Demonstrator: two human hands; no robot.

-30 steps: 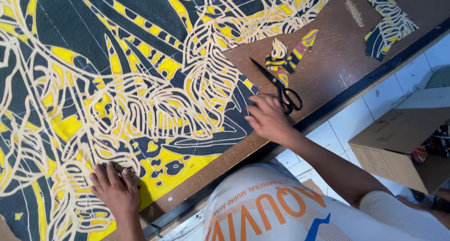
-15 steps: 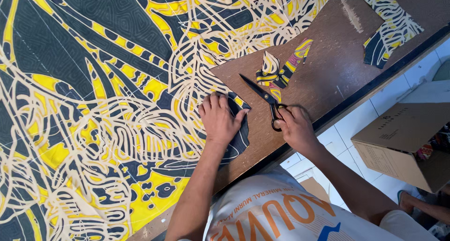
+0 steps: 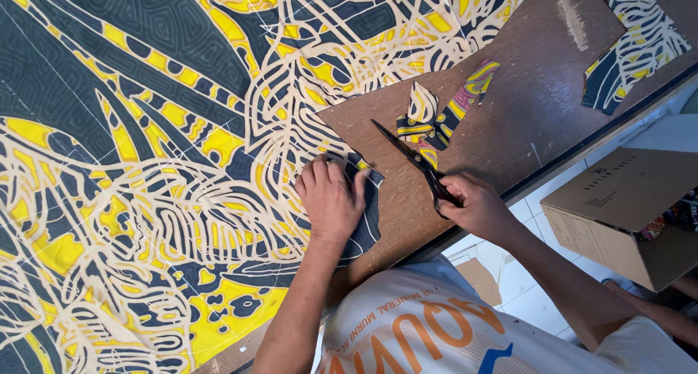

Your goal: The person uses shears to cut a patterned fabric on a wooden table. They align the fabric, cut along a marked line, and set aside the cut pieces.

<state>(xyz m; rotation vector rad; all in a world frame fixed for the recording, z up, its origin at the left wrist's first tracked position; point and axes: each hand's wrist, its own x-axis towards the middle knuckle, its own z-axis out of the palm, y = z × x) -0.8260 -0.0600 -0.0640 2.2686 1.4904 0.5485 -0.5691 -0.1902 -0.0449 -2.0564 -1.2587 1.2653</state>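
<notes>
Head view: scissors gripped by right hand; left hand flat on fabric.

Brown worktable with dark edge; white tiled floor below; open cardboard box on floor.

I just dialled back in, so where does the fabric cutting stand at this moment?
Done: small offcuts and a larger cut piece lie on the brown table. In hand: the left hand presses flat on the edge of the patterned cloth, and the right hand grips the black scissors, lying on the table beside that edge. Left: the big sheet looks mostly uncut.
</notes>
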